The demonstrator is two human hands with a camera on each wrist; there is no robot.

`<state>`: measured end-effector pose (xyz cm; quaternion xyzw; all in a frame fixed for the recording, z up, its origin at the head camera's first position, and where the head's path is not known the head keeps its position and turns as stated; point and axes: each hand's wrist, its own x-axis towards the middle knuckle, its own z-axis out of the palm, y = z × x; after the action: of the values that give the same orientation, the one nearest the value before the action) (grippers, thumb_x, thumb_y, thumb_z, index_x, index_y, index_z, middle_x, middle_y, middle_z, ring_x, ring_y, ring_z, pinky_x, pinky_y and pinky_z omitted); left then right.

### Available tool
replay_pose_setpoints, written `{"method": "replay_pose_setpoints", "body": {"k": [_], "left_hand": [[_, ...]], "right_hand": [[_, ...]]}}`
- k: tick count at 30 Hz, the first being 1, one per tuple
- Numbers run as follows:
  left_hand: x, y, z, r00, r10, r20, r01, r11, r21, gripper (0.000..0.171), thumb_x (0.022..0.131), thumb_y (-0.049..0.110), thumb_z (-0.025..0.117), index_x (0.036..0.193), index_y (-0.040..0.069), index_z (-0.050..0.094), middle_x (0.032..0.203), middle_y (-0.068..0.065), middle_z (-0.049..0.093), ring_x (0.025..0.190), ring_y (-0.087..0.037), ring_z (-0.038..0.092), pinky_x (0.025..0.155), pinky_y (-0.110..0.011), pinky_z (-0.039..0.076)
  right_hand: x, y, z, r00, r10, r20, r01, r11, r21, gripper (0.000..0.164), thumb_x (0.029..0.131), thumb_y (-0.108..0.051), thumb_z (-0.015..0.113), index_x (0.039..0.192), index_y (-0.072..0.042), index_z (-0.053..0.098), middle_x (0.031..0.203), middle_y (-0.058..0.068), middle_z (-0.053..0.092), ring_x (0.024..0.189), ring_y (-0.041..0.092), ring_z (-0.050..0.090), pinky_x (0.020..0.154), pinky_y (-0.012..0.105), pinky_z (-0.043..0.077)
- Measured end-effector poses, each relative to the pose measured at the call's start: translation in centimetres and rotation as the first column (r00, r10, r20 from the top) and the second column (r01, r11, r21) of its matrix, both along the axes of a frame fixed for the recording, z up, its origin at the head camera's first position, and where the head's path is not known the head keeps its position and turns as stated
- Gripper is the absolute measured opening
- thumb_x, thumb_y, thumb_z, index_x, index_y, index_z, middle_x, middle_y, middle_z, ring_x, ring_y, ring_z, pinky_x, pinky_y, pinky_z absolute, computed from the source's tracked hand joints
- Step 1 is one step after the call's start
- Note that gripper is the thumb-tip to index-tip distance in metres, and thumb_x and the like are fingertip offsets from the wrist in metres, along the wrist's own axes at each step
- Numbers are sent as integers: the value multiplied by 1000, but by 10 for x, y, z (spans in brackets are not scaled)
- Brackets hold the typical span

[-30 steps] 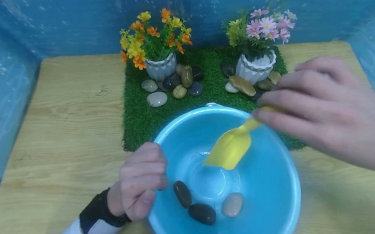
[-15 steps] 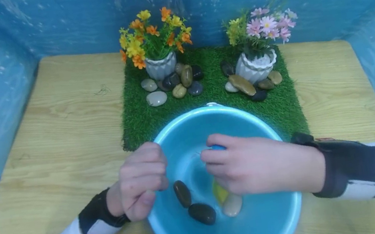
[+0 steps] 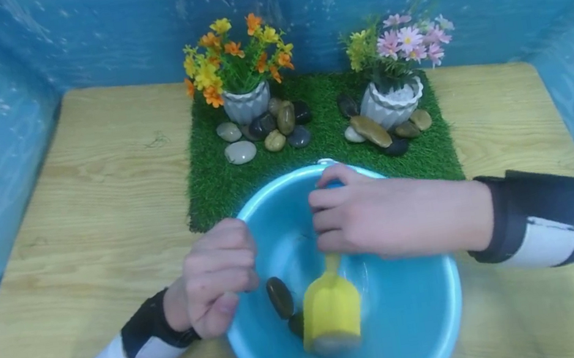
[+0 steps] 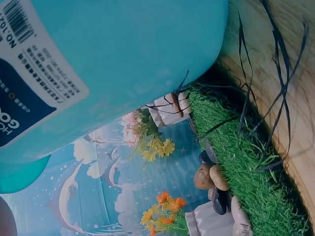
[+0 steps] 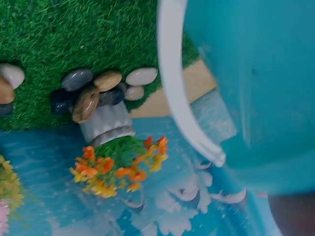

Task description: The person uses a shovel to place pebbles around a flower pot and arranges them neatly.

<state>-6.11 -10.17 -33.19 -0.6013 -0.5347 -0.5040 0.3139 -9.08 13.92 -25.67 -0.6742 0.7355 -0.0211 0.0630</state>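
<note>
In the head view my right hand (image 3: 359, 214) grips the handle of a yellow toy shovel (image 3: 332, 308), with a bit of blue showing at the top of the grip. The shovel's scoop points down inside a light blue bucket (image 3: 419, 320). A pale stone (image 3: 336, 343) shows, blurred, at the scoop's tip; whether it lies in the scoop or under it I cannot tell. Beside the scoop are a dark stone (image 3: 280, 297) and another dark stone (image 3: 296, 324), partly hidden. My left hand (image 3: 221, 278) holds the bucket's left rim with curled fingers.
Behind the bucket lies an artificial grass mat (image 3: 217, 195). On it stand a pot of orange and yellow flowers (image 3: 248, 103) and a pot of pink flowers (image 3: 392, 102), with several stones around them. The bucket's white handle (image 5: 172, 73) hangs outside it.
My right hand has swung from the bucket's right side to over it, and the shovel has gone down to the pale stone, which has shifted slightly. My left hand has stayed put.
</note>
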Motion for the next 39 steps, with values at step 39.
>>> {"method": "replay_pose_setpoints", "body": {"k": [39], "left_hand": [[3,1,0,1000,27,14,-27,1000,-15,50,103,19,29,57,14,46,53,5,40,54,-11,37,60,-24,31]], "right_hand": [[-18,141,11,574,-818,35,766,521,-376,29,85,9,70,114,7,65,100,26,65,88,39,44,80,52,27]]}}
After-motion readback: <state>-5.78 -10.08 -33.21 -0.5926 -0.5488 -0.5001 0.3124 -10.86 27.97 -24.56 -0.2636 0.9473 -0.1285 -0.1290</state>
